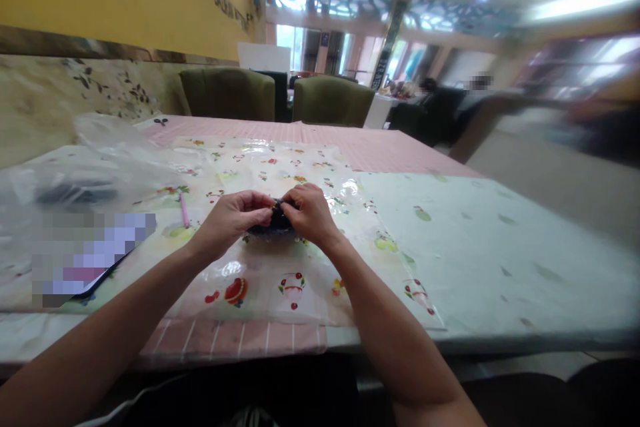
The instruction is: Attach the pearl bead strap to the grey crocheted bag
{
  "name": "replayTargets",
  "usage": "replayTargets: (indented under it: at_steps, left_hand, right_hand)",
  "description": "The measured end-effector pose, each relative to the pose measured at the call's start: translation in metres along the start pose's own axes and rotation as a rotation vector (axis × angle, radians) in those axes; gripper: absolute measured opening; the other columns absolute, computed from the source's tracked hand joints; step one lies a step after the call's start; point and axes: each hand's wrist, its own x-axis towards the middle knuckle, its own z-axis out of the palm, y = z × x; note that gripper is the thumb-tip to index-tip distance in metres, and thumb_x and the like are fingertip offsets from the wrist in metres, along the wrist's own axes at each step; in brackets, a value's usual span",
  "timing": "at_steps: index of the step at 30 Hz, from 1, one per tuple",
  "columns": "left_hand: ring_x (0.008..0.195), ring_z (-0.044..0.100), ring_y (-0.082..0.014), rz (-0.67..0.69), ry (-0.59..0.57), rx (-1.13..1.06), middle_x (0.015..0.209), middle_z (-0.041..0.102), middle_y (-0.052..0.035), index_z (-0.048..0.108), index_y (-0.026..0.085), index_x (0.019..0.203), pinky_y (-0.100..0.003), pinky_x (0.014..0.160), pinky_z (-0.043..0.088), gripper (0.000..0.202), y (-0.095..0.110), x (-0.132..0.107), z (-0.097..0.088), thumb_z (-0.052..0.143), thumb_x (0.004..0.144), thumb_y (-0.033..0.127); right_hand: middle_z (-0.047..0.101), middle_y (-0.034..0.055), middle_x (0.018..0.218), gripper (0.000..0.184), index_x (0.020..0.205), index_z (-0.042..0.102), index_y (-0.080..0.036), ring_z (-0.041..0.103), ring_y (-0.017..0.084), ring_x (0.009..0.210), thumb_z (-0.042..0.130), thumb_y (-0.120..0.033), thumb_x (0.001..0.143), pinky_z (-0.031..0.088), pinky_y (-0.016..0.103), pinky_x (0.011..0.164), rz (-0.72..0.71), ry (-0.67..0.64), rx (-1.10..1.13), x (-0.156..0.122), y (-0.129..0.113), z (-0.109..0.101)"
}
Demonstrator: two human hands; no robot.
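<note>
Both my hands meet over the middle of the table, fingers curled in a pinch around a small dark object (pixel 278 219) that rests on a clear plastic sheet printed with fruit and cakes (pixel 280 280). My left hand (pixel 233 213) grips its left side. My right hand (pixel 307 210) grips its right side. What the dark thing is I cannot make out; the fingers hide most of it.
A pink pen-like stick (pixel 184 210) lies left of my hands. Crumpled clear plastic bags (pixel 100 160) with something dark inside lie at the far left. Small scissors (pixel 161 121) lie on the pink striped cloth at the back. Green armchairs (pixel 333 100) stand behind the table. Pale green cloth (pixel 500 247) covers the right side.
</note>
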Motion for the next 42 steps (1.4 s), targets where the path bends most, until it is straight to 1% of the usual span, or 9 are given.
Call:
replayTargets:
  at_steps: [2,4,9,14,20,28,32,36,42]
  left_hand:
    - [0.067,0.062,-0.0117,-0.039,0.022,-0.088,0.079,0.070,-0.0022,0.072,0.015,0.091,-0.027,0.071,0.051,0.031,-0.007,0.002,0.002,0.080,0.065,0.029]
    - [0.068,0.063,-0.0117,-0.054,0.048,-0.132,0.081,0.070,-0.0028,0.072,0.015,0.093,-0.027,0.071,0.052,0.032,-0.012,0.002,0.001,0.080,0.066,0.030]
    - [0.066,0.065,-0.0120,-0.069,0.095,-0.159,0.084,0.071,-0.0036,0.071,0.014,0.091,-0.028,0.070,0.055,0.033,-0.012,-0.001,0.002,0.082,0.065,0.032]
    - [0.062,0.065,-0.0120,-0.040,0.127,-0.106,0.078,0.069,-0.0016,0.066,0.013,0.089,-0.026,0.064,0.056,0.036,-0.008,-0.003,0.007,0.081,0.064,0.035]
    - [0.064,0.067,-0.0146,0.046,0.131,0.035,0.076,0.067,-0.0008,0.058,0.015,0.085,-0.030,0.067,0.058,0.031,-0.012,-0.003,0.012,0.074,0.068,0.035]
    - [0.063,0.068,-0.0165,0.043,0.140,0.105,0.071,0.068,-0.0017,0.059,0.016,0.081,-0.030,0.064,0.056,0.026,-0.023,-0.001,0.015,0.072,0.071,0.036]
    - [0.065,0.069,-0.0168,0.050,0.151,0.101,0.074,0.069,-0.0020,0.060,0.016,0.084,-0.030,0.065,0.056,0.024,-0.028,0.001,0.014,0.071,0.073,0.034]
    - [0.066,0.069,-0.0170,0.057,0.163,0.096,0.073,0.069,-0.0016,0.058,0.016,0.084,-0.029,0.065,0.056,0.023,-0.028,0.001,0.013,0.070,0.074,0.033]
    - [0.064,0.069,-0.0176,0.044,0.206,0.096,0.071,0.069,-0.0017,0.058,0.016,0.082,-0.030,0.064,0.056,0.019,-0.025,0.003,0.013,0.069,0.073,0.028]
  right_hand:
    - [0.065,0.0018,0.073,0.011,0.071,0.065,-0.018,0.054,0.016,0.075,0.061,-0.015,0.081,0.037,0.032,0.082,0.005,-0.005,0.001,0.000,0.000,0.000]
    - [0.065,0.0017,0.072,0.012,0.069,0.065,-0.018,0.054,0.016,0.074,0.061,-0.014,0.080,0.037,0.032,0.082,0.006,-0.012,0.001,0.000,-0.001,0.000]
    - [0.064,0.0010,0.072,0.013,0.069,0.063,-0.018,0.054,0.016,0.074,0.060,-0.014,0.081,0.036,0.033,0.083,0.009,-0.011,0.002,0.000,-0.003,0.001]
    - [0.064,0.0010,0.072,0.012,0.069,0.063,-0.018,0.054,0.016,0.074,0.060,-0.015,0.081,0.037,0.032,0.083,0.007,0.004,0.004,0.000,-0.003,0.001]
    - [0.064,0.0016,0.073,0.013,0.069,0.064,-0.018,0.054,0.016,0.076,0.060,-0.015,0.081,0.037,0.033,0.084,0.018,-0.001,-0.007,-0.001,-0.003,0.001]
    - [0.064,0.0023,0.073,0.012,0.071,0.066,-0.017,0.054,0.016,0.077,0.060,-0.015,0.081,0.037,0.033,0.085,0.017,-0.006,-0.014,-0.001,-0.005,0.002]
    - [0.065,0.0024,0.073,0.012,0.070,0.065,-0.017,0.055,0.016,0.076,0.061,-0.014,0.081,0.038,0.033,0.084,0.022,-0.003,0.012,0.000,-0.005,0.002]
    - [0.066,0.0020,0.073,0.014,0.068,0.064,-0.018,0.057,0.016,0.076,0.062,-0.013,0.080,0.039,0.033,0.081,0.040,-0.005,0.063,0.000,-0.005,0.002]
    - [0.065,0.0018,0.072,0.013,0.068,0.064,-0.017,0.056,0.016,0.075,0.065,-0.011,0.079,0.040,0.032,0.079,0.043,-0.019,0.120,0.000,-0.006,-0.001]
